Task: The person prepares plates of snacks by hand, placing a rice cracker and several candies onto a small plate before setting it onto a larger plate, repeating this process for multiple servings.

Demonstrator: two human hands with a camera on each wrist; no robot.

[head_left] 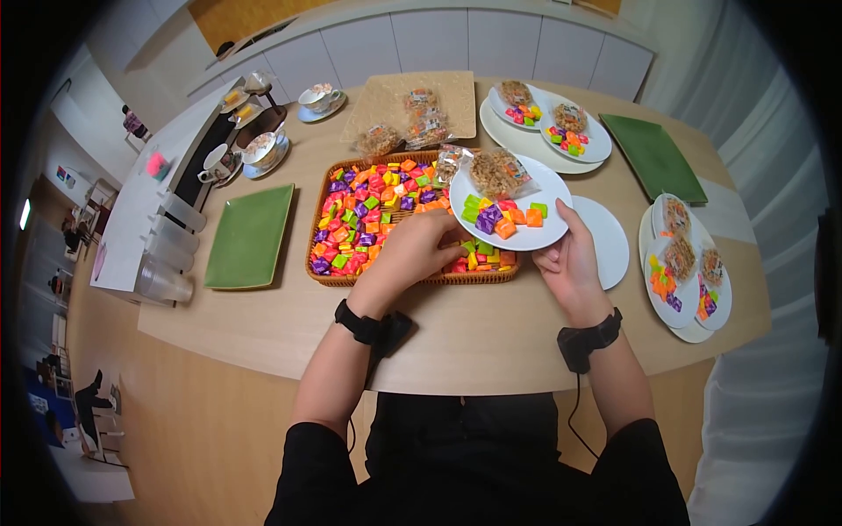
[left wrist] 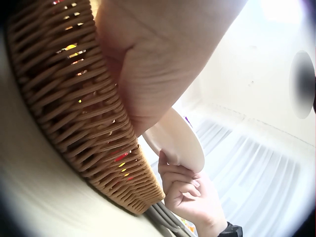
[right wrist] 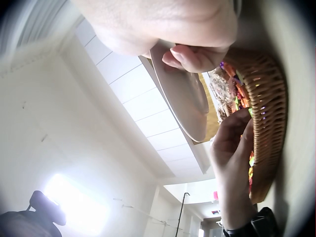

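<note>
My right hand [head_left: 572, 267] grips the near right rim of a small white plate [head_left: 544, 175], thumb on top and fingers curled beneath. The plate is held up beside the basket and bears a packaged round snack [head_left: 498, 174] and several wrapped candies [head_left: 488, 219] in green, purple, orange and red. My left hand [head_left: 408, 254] reaches over the front rim of a brown wicker basket [head_left: 326, 279] full of bright wrapped candies [head_left: 355, 219]. Its fingers dip among the candies at the right end; I cannot tell whether they pinch one.
Another white plate [head_left: 605, 241] lies right of the basket. Filled plates stand on larger white platters [head_left: 579, 165] at the back and right. Green trays [head_left: 250, 237] lie on both sides. Packaged snacks [head_left: 379, 138] sit by a beige board [head_left: 386, 96]; teacups [head_left: 263, 151] stand at back left.
</note>
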